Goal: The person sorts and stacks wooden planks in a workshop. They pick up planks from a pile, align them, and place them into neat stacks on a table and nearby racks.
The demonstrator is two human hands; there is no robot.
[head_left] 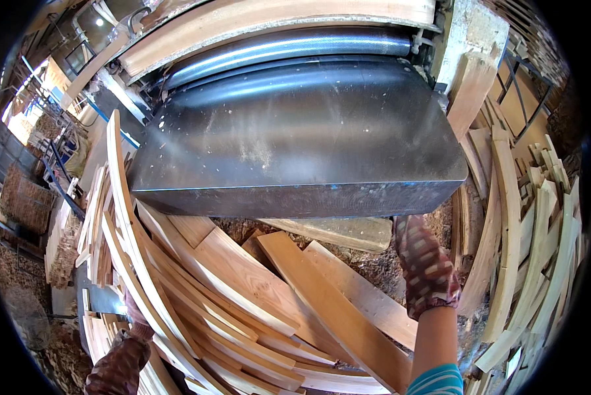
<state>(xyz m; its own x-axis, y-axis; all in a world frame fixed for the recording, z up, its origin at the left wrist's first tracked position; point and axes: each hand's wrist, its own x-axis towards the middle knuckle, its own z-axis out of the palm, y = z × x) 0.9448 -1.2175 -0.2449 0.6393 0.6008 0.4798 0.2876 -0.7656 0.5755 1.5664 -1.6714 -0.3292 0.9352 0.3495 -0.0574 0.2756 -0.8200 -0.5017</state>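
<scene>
My left hand (135,315), in a maroon patterned glove, is at the lower left, against the outer edge of a long pale wooden board (134,260). That board slants up past the left corner of a machine's dark metal table (295,145). The board hides the fingers, so the grip does not show. My right hand (410,240), gloved in the same pattern, reaches to the table's front edge near its right end. Its fingertips are hidden at the edge, beside the end of a thick wooden block (348,232) below the table.
A ribbed metal roller (302,45) spans the back of the table. Loose boards (335,309) lie heaped below its front edge. More strips (506,243) are piled at right, beside an upright plank (470,92). Wood chips (252,151) dust the tabletop.
</scene>
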